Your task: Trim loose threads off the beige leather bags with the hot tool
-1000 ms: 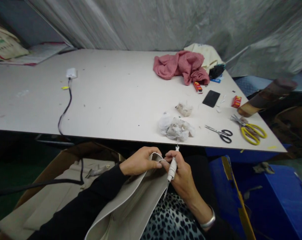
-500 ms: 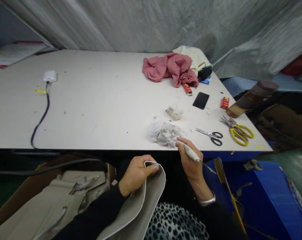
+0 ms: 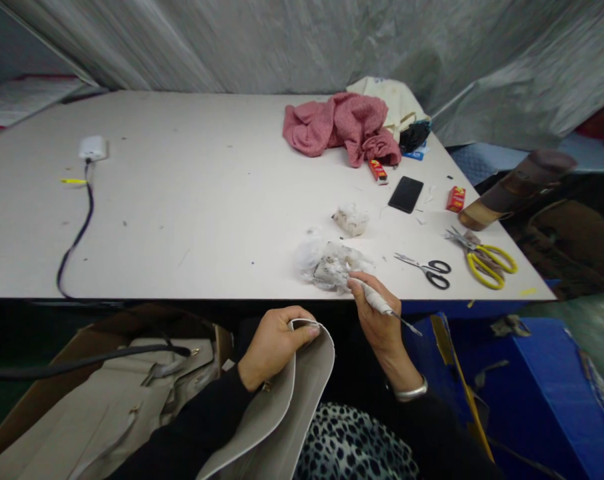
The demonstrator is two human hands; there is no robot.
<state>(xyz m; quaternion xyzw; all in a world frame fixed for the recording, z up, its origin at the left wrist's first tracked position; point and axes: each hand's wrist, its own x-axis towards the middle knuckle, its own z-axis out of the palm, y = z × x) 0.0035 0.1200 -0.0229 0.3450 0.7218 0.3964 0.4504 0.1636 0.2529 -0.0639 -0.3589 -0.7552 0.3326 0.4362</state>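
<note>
My left hand (image 3: 277,343) pinches the upper edge of a beige leather bag piece (image 3: 302,400), which hangs open below the table edge over my lap. Between the fingers of my right hand (image 3: 379,327) is a thin metal tool with a white wrapped handle (image 3: 377,299); its metal tip points back toward my wrist. The front end of the handle lies by a crumpled plastic bag with dirty white material (image 3: 332,267) at the table's front edge. Behind that sits a small whitish block (image 3: 351,221).
Black-handled scissors (image 3: 427,270), yellow-handled pliers (image 3: 487,260), a black phone (image 3: 406,194), red boxes (image 3: 455,199) and a brown cylinder (image 3: 517,190) occupy the table's right side. A pink cloth (image 3: 339,127) lies behind. A carton of beige bags (image 3: 107,407) stands lower left, a blue bin (image 3: 527,393) lower right.
The camera view has shifted slightly. My right hand has moved a little left, with the tool still in it. My left hand keeps its hold on the bag piece.
</note>
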